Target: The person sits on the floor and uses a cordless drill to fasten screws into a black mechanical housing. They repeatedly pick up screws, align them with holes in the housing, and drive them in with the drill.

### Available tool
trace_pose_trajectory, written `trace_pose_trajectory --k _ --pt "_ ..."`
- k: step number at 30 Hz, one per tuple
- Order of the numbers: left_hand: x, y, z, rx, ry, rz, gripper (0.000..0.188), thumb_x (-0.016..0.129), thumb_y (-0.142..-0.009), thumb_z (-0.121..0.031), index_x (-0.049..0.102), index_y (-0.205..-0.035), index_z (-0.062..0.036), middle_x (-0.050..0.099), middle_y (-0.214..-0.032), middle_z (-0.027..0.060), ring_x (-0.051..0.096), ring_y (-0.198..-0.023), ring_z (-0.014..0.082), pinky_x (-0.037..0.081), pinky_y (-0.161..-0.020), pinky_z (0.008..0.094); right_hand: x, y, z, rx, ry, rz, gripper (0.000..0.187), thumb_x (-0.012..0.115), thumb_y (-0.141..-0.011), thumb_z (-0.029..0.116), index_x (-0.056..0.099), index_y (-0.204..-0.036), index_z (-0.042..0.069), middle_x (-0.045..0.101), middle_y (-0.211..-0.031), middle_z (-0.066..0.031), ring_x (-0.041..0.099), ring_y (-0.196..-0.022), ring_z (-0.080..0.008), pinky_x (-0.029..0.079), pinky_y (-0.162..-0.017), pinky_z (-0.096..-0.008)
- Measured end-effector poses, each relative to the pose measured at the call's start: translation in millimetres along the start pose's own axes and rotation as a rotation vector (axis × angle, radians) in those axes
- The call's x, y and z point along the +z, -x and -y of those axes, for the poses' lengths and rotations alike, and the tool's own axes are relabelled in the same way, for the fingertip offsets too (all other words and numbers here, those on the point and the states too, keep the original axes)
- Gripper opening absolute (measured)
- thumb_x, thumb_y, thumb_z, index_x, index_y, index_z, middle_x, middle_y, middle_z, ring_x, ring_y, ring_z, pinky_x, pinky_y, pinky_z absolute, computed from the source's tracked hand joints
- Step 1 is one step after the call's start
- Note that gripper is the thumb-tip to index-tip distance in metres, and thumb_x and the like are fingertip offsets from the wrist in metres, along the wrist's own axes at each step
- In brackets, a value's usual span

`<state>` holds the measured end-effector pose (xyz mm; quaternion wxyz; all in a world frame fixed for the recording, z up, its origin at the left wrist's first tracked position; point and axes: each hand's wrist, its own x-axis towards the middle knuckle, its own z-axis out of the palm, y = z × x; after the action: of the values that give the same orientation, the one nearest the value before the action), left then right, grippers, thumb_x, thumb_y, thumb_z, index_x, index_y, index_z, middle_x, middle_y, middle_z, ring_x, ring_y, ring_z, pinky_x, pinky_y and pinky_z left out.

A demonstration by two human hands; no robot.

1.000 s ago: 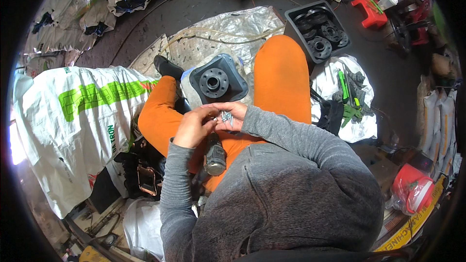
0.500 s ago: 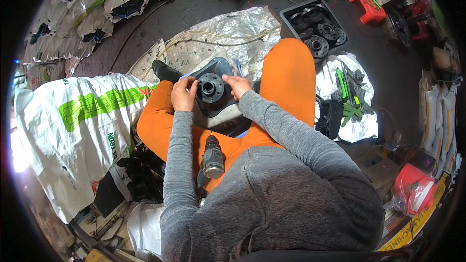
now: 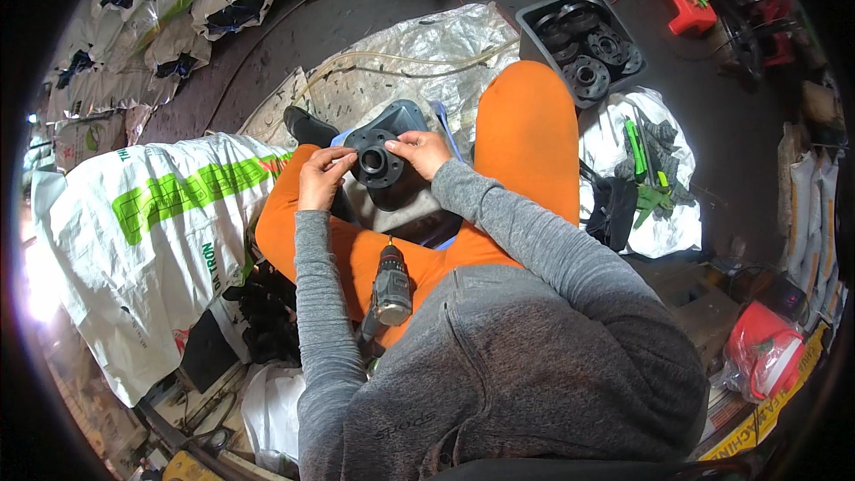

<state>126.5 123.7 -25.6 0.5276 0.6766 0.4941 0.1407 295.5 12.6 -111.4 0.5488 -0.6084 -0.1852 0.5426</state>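
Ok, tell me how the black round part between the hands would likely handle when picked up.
The black round part is probably stiff: its disc looks flat and unbent between the left hand and right hand. It may be heavy for its size, if its solid, machined look means metal. Its round rim could let it roll on edge.

The round black disc (image 3: 378, 175), open-centred with a raised ring and small holes, faces upward, held at both edges, overlapping a grey tub (image 3: 404, 117).
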Motion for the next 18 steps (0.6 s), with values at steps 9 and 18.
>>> trace_pose_trajectory --k 9,18 --pt "-9 -12 15 -0.453 0.395 0.2 0.04 0.071 -0.083 -0.013 0.055 -0.117 -0.0005 0.065 -0.093 0.0031 0.063 -0.079 0.0114 0.054 -0.071 0.0303 6 -8 -9 -0.071 0.028 -0.014 0.034 0.072 -0.083 0.026 0.067 -0.094 -0.006 0.067 -0.083 -0.0054 0.059 -0.075 -0.0099 0.048 -0.069 -0.025" --pt "3 -25 33 -0.442 0.406 0.118 0.035 0.069 -0.082 -0.017 0.057 -0.112 -0.0028 0.065 -0.093 0.0032 0.063 -0.083 0.0161 0.053 -0.073 0.0362 7 -9 -7 -0.041 0.011 -0.066 0.032 0.072 -0.083 0.029 0.069 -0.09 -0.003 0.067 -0.079 -0.0044 0.058 -0.073 -0.0102 0.047 -0.07 -0.0265"
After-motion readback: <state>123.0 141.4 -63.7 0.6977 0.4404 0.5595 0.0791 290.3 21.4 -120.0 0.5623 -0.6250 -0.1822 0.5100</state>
